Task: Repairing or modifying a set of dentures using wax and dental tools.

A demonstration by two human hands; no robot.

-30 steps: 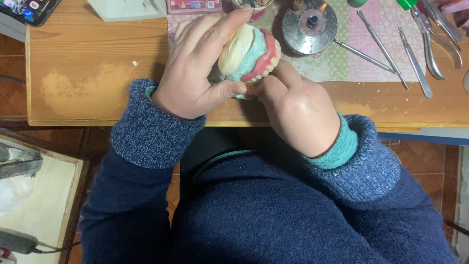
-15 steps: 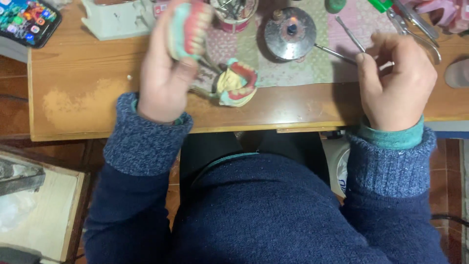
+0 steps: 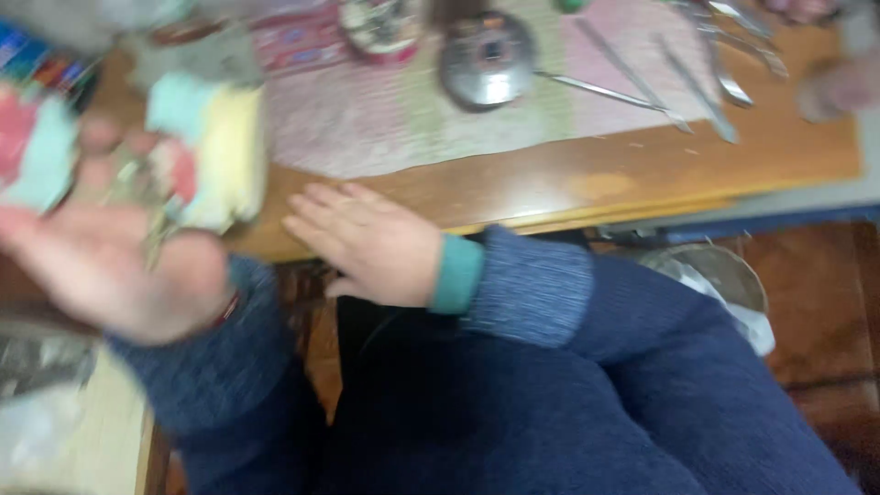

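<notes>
My left hand [image 3: 110, 275] is at the far left, palm up and blurred. It holds an opened hinged dental model: a cream and teal half [image 3: 206, 147] on the right and a pink and teal half [image 3: 32, 147] on the left. My right hand [image 3: 367, 243] lies flat at the front edge of the wooden table [image 3: 642, 174], fingers stretched to the left toward the model. It holds nothing and stops just short of the cream half.
A patterned mat [image 3: 412, 110] covers the table's middle. On it stand a round metal burner [image 3: 486, 60] and a small jar [image 3: 380, 23]. Long metal hand tools [image 3: 642, 82] lie to the right. A pale bowl [image 3: 715, 275] sits on the floor below the table.
The view has swung right and blurred. My left hand carried the model to the left, its halves spread apart. My right hand came from the tools to the table's front edge, empty.
</notes>
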